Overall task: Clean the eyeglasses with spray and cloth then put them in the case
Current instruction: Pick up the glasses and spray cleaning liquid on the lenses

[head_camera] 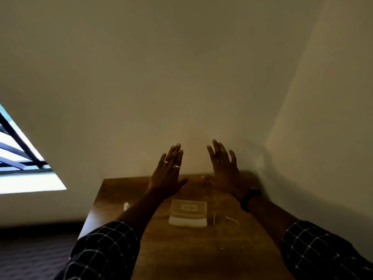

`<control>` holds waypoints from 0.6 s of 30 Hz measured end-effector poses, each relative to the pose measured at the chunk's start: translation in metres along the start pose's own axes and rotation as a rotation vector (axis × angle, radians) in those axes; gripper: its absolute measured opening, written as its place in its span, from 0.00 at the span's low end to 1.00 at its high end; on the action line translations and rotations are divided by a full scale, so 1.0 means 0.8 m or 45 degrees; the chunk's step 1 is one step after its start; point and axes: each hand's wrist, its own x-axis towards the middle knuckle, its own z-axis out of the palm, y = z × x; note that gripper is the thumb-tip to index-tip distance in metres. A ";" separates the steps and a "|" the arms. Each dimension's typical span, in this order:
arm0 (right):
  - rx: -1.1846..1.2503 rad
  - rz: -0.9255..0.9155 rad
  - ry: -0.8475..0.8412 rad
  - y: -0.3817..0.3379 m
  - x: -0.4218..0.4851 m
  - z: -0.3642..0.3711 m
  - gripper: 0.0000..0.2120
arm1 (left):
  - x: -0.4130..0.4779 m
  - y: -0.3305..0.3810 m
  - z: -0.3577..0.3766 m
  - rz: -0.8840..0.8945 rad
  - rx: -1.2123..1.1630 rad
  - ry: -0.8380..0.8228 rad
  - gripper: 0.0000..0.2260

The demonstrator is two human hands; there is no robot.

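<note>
On the surface: we see an open case lying near the middle, its lid folded back toward the wall.
Eyeglasses: just beside the case on its right we make out thin pale lines, which we take for the frame; the picture is too dim for us to be sure how it lies.
Spray bottle: a small pale one stands near the left edge, well apart from the case.
Cloth: we cannot find one in the dim light.
Left hand: raised above the far end of the surface, grip wide, fingers straight, holding nothing.
Right hand: raised alongside it, grip wide too, fingers spread, holding nothing.
Progress: we judge the task not begun. The eyeglasses are outside the case, the bottle is untouched, and neither hand has anything.
Left to do: spraying, wiping, placing the eyeglasses in the case, perhaps closing it.
Count: one case, one spray bottle, one pair of eyeglasses as far as we can tell, no cloth seen, two hands, two rings on the left hand, one dark wristband on the right wrist.
</note>
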 end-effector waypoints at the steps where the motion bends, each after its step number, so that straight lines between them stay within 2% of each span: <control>1: 0.028 0.014 -0.052 -0.001 -0.010 0.003 0.51 | -0.005 0.006 0.007 0.005 0.001 -0.023 0.47; 4: 0.075 0.077 -0.131 0.004 -0.049 0.023 0.51 | -0.027 0.029 0.027 0.016 -0.048 -0.077 0.44; 7: 0.113 0.111 -0.211 0.008 -0.094 0.041 0.50 | -0.050 0.060 0.043 0.194 -0.162 -0.100 0.34; 10: 0.123 0.116 -0.279 0.015 -0.150 0.052 0.37 | -0.082 0.097 0.059 0.487 -0.288 -0.083 0.27; 13: 0.197 0.104 -0.245 0.026 -0.214 0.056 0.21 | -0.119 0.128 0.076 0.596 -0.346 -0.329 0.24; 16: 0.175 0.067 -0.235 0.035 -0.262 0.052 0.19 | -0.149 0.142 0.092 0.609 -0.379 -0.525 0.25; 18: 0.162 0.044 -0.320 0.042 -0.284 0.047 0.21 | -0.158 0.151 0.098 0.579 -0.399 -0.628 0.25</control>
